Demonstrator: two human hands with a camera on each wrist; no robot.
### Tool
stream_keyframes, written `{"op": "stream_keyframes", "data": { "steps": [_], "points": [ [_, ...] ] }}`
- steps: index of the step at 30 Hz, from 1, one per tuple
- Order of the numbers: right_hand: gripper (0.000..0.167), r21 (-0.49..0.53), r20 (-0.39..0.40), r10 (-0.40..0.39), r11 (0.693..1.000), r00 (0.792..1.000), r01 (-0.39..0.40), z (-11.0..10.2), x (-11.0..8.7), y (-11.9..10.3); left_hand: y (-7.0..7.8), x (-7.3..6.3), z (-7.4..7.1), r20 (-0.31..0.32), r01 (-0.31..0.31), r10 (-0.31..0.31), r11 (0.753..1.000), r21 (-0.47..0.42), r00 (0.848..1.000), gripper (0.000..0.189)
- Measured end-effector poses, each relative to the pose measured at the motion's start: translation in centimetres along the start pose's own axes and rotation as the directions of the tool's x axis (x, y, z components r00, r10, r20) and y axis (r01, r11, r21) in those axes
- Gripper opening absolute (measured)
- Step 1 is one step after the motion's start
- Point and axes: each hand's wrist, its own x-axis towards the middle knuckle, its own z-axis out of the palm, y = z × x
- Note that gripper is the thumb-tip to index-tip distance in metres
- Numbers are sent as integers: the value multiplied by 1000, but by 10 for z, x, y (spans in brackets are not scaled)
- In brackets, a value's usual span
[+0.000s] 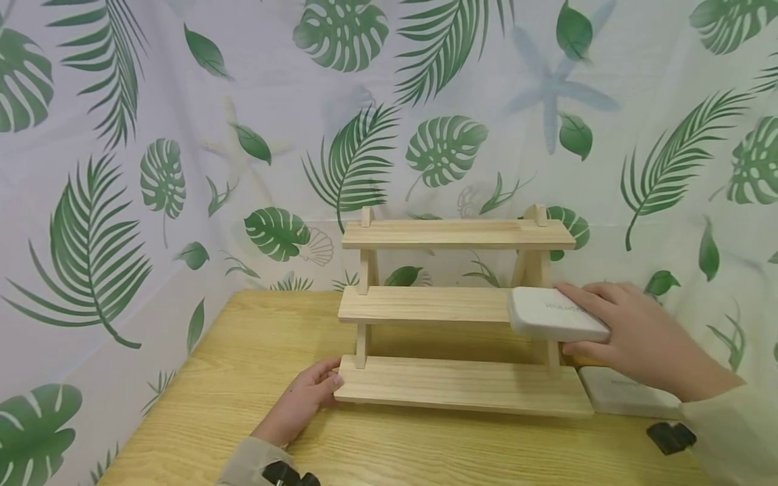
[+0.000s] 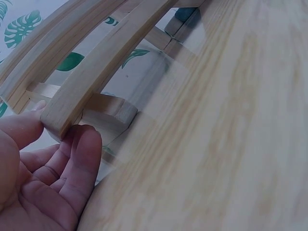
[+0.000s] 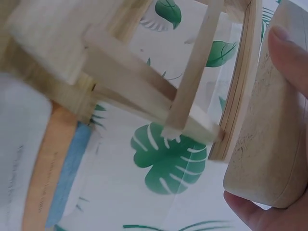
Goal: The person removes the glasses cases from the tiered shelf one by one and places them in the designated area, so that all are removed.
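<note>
A three-tier wooden display stand (image 1: 456, 386) stands on the table against the patterned cloth. My left hand (image 1: 300, 401) is at the left end of its bottom tier. In the left wrist view, the thumb and fingers pinch that board end (image 2: 72, 101). On the right, my right hand (image 1: 644, 337) grips a white rounded case (image 1: 556, 314) with faint lettering on top, thumb on one side and fingers on the other. This case is raised in front of the right end of the middle tier and overlaps it in the head view. The tiers bear nothing else that shows.
Right of the stand, another white case (image 1: 629, 393) lies partly hidden under my right arm. The right wrist view shows an orange case (image 3: 48, 168) and a blue case (image 3: 70, 175) beside a white one. Leaf-printed cloth (image 1: 243, 135) hangs behind the wooden table (image 1: 200, 418).
</note>
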Motion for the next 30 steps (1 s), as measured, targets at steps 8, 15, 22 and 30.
{"op": "stream_keyframes", "data": {
  "steps": [8, 15, 22, 30],
  "points": [
    [97, -3, -4, 13, 1000, 1000, -13, 9, -38, 15, -2, -1, -1, -6, 5, -5, 1000, 10, 1000, 63],
    [95, 38, 26, 57, 998, 998, -58, 16, -73, 29, -8, -1, -2, -1, 10, -10, 1000, 6, 1000, 65],
    [103, 3, 65, 105, 994, 992, -105, 27, -104, 49, -6, 0, -1, -3, 7, -7, 1000, 10, 1000, 66],
    [113, -59, 104, 163, 986, 981, -158, 49, -134, 77, -2, 0, -1, -7, -1, 1, 1000, 12, 1000, 62]
  ]
}}
